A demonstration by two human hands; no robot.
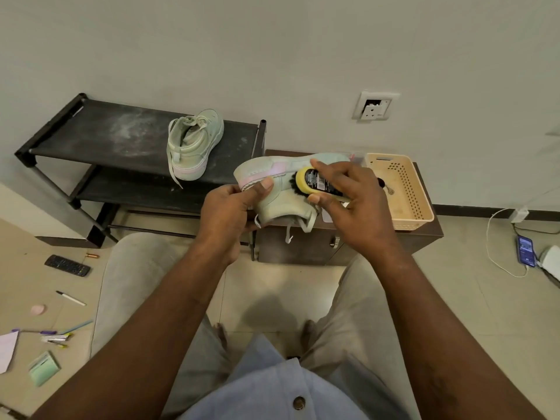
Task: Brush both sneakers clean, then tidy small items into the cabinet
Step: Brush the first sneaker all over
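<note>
A pale green sneaker with a pink stripe [274,194] is pinched at the sole by the fingers [266,187] of the left hand [230,215], in front of the dark cabinet [303,251]. A yellow-backed black-bristled brush [313,183] is gripped by the right hand [353,210] with curled fingers and pressed against the sneaker's side. The lightly pinched sneaker could be knocked loose by a hard stroke.

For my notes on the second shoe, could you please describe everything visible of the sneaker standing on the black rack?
The sneaker is pale mint green, suede-like, with a thick sole, pink at the heel. It stands upright on the dusty top shelf of the rack, heel toward the camera, laces loose, one trailing over the shelf's front edge. Only the shelf touches it.
</note>
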